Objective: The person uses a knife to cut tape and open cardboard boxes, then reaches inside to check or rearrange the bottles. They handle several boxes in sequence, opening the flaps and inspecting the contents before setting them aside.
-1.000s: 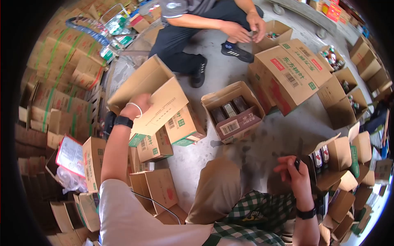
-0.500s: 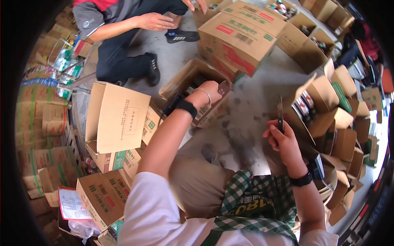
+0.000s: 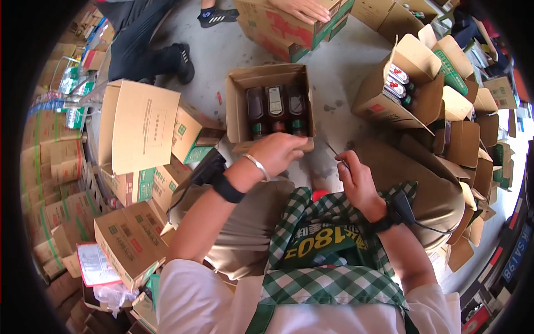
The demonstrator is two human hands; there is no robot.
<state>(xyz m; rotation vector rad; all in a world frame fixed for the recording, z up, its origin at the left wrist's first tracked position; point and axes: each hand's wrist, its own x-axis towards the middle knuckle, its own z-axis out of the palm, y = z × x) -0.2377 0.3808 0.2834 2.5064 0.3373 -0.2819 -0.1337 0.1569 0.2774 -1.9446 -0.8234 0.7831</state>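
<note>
In front of me an open cardboard box [image 3: 236,106] stands with its open side towards me. Dark bottles with green caps lie inside; the middle bottle [image 3: 276,101] shows a pale label. My left hand [image 3: 273,155] is closed at the box's near edge, its fingertips on the front flap and partly hidden. To the right of it, my right hand [image 3: 359,181] is closed round a thin knife [image 3: 332,149], whose blade points up and left towards the box's corner. The knife's handle is mostly covered by my fingers.
Another person's hand [image 3: 303,8] rests on a closed carton [image 3: 283,26] beyond the box. Right of me stands an open carton [image 3: 374,100] with bottles, beside several open boxes. Cartons [image 3: 142,128] are piled at my left. A shoe [image 3: 185,62] is on the floor.
The box has gone from tilted to level, its bottles now in plain view. My left hand moved to its near edge. My right hand moved left with the knife. The co-worker's carton shifted away.
</note>
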